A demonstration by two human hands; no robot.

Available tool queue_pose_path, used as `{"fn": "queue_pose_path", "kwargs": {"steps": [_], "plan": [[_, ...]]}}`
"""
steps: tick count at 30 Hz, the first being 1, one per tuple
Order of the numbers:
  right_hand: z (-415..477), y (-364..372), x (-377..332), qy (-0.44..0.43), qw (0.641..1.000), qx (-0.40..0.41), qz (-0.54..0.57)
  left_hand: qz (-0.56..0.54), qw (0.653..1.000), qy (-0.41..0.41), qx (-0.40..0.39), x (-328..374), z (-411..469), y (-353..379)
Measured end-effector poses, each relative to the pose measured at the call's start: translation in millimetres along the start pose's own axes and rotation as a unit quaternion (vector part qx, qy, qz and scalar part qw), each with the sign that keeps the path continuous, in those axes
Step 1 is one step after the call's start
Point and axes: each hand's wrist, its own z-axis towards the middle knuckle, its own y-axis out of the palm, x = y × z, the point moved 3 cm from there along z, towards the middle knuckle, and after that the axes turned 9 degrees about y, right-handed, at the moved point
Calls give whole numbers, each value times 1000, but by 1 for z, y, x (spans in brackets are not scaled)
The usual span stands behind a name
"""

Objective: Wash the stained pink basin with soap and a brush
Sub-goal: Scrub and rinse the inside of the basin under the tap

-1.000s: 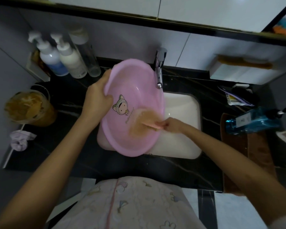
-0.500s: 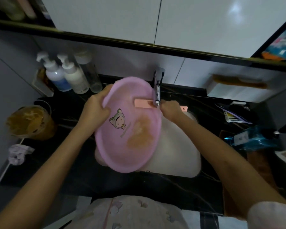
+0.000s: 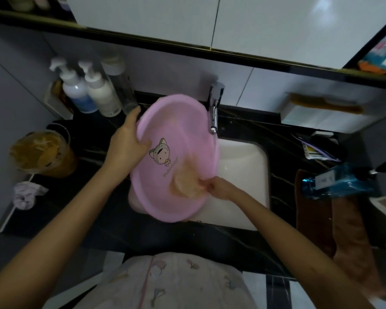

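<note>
Pink basin (image 3: 178,130) gripped at its rim by left hand (image 3: 127,143); right hand (image 3: 218,188) curls fingers (image 3: 210,186) round blurred brush (image 3: 187,186).

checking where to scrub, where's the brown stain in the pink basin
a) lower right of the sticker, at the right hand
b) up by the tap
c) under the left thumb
a: the stain lies lower right of the sticker in the basin, right by the right hand.

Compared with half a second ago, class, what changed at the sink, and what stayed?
The right hand came down from the faucet to the brown stain low in the pink basin. The left hand keeps its grip on the left rim; the basin stays tilted over the white sink.
</note>
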Motion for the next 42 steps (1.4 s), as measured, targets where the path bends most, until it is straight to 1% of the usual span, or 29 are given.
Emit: {"fn": "queue_pose_path", "kwargs": {"steps": [2, 4, 7, 10, 15, 18, 21, 24, 27, 29, 31, 33, 35, 36, 37, 39, 40, 42], "plan": [[-10, 8, -4, -6, 999, -17, 33, -7, 999, -27, 21, -2, -29, 3], [-15, 13, -4, 7, 998, -37, 58, -42, 999, -23, 21, -4, -60, 11], [-21, 21, -5, 12, 993, -99, 67, -87, 996, -14, 22, -9, -83, 20], [-22, 23, -6, 12, 989, -131, 69, -55, 998, -23, 19, -7, -65, 15], [-24, 15, -5, 35, 981, -174, 77, 40, 998, 13, -45, 11, -41, 6], [-23, 4, -3, 47, 976, -210, 44, 72, 995, 31, -61, 12, -25, 0], [-23, -5, 3, 54, 975, -215, -4, 85, 993, 0, -82, 10, -3, -1], [-22, -14, 9, 57, 979, -192, -34, 61, 992, -24, -103, 5, 15, 1], [-12, -27, 13, 49, 984, -155, -75, 37, 992, -18, -116, -3, 22, 1], [-4, -37, 12, 36, 986, -116, -110, 22, 992, -2, -122, -2, 23, 1], [6, -51, 6, 43, 987, -64, -145, 28, 992, 1, -126, 1, 25, 0], [26, -68, 9, 71, 988, -31, -134, 40, 990, 1, -133, 4, 29, 2], [35, -86, 4, 74, 989, 23, -129, 45, 989, 7, -143, 10, 35, 4], [30, -91, -5, 64, 986, 42, -147, 49, 987, 6, -150, 13, 38, 5], [22, -97, -15, 53, 978, 69, -192, 56, 986, 4, -158, 16, 41, 7], [17, -108, -29, 6, 952, 139, -272, 72, 981, -3, -183, 20, 48, 11], [16, -111, -34, -7, 943, 160, -290, 76, 977, -9, -200, 20, 51, 14], [17, -114, -38, -25, 936, 196, -290, 75, 970, -20, -228, 20, 57, 20]]}}
